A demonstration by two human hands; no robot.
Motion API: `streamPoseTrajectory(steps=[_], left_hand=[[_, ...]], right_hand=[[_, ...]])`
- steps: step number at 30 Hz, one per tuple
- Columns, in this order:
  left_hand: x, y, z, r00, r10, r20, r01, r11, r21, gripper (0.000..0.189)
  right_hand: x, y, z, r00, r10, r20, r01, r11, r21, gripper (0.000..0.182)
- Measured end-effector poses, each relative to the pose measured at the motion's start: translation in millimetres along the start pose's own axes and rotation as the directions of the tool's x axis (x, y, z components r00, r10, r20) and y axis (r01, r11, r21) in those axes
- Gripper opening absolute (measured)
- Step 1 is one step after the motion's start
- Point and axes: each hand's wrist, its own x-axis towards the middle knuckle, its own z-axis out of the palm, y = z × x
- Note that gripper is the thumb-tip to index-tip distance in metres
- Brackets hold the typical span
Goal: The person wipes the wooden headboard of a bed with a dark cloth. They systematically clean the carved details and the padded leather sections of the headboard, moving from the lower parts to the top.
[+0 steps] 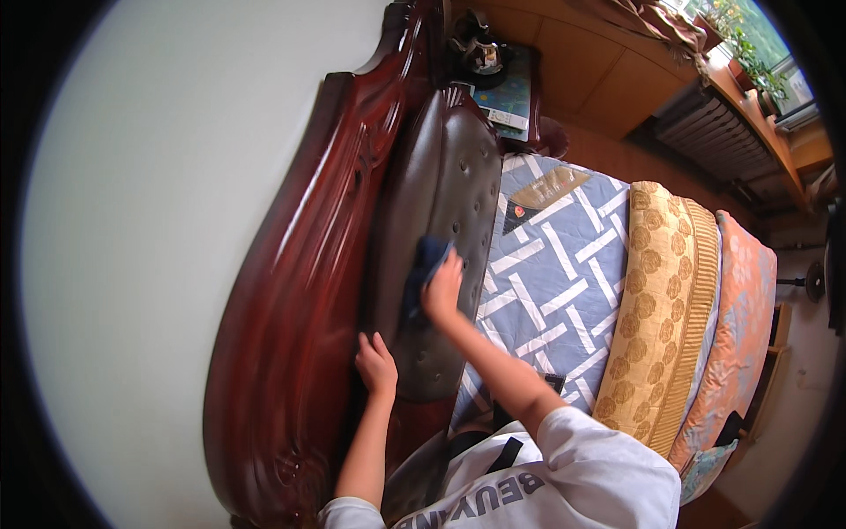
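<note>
My right hand (444,284) presses a dark blue cloth (420,264) against the dark brown tufted leather padding (462,218) of a bed headboard. Both cloth and hand are blurred. Lower and to the left, my left hand (377,364) is at the padding's back edge, beside the glossy red-brown carved wooden frame (277,317) of the headboard. Its thumb and a finger show apart with nothing seen between them; the other fingers are partly hidden. Buttons dimple the leather in rows.
A mattress (548,264) with a blue and white pattern adjoins the padding. Across it lie a folded gold floral quilt (651,317) and orange bedding (740,317). A nightstand (535,73) bears a shiny metal teapot (486,56). Potted plants (747,66) line the windowsill above a radiator (714,135).
</note>
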Motion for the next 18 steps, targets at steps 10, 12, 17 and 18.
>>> streamPoseTrajectory(steps=[10,12,17,18], left_hand=[[-5.5,-10.0,1.7,0.994,-0.093,0.057,0.089,0.994,0.070,0.040],[-6.2,-11.1,-0.5,0.992,-0.107,0.060,0.102,0.991,0.085,0.040],[-5.2,-8.3,-1.1,0.989,-0.134,0.054,0.125,0.981,0.146,0.040],[-4.2,-6.8,-0.4,0.984,-0.159,0.077,0.146,0.977,0.155,0.041]], right_hand=[[275.5,23.6,16.1,0.945,-0.142,-0.295,0.074,0.970,-0.232,0.029],[303.2,22.1,19.1,0.938,-0.154,-0.310,0.080,0.967,-0.240,0.029],[349.0,13.2,11.3,0.959,-0.143,-0.246,0.024,0.902,-0.431,0.020],[347.4,12.8,9.0,0.964,-0.131,-0.231,0.017,0.899,-0.438,0.021]])
